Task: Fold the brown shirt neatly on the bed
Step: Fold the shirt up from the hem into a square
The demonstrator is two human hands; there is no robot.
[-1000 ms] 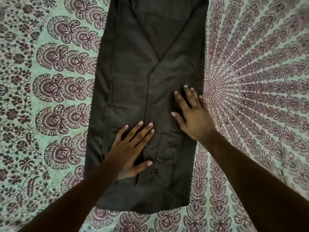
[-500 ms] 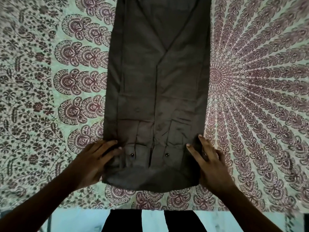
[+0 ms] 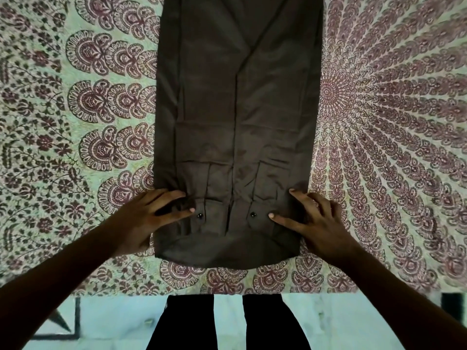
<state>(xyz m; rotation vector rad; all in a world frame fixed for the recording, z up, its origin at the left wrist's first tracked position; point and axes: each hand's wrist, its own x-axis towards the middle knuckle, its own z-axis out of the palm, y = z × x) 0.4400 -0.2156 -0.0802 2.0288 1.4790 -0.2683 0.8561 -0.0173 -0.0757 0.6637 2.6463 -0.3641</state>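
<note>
The brown shirt [image 3: 240,109] lies on the bed [image 3: 379,147], already brought in from both sides into one long, narrow strip that runs straight away from the person, its near end just short of the bed's edge. The left hand [image 3: 146,223] sits on the near left corner with its fingers [image 3: 174,195] curled over the side edge, and the cloth puckers under them, so it looks to be gripping the shirt. The right hand [image 3: 323,228] is at the opposite corner, thumb and forefinger lying on the cloth beside the two dark buttons [image 3: 199,215]. Its other fingers curl at the edge, and I cannot tell whether they have closed on anything. The fabric looks thin, light and limp. It will sag and slide out of line if lifted by one point, and the tucked-in layers could slip apart. The best hold seems to be both near corners at once, pinching through every layer, then carrying that end evenly up toward the far end to fold it across.
</note>
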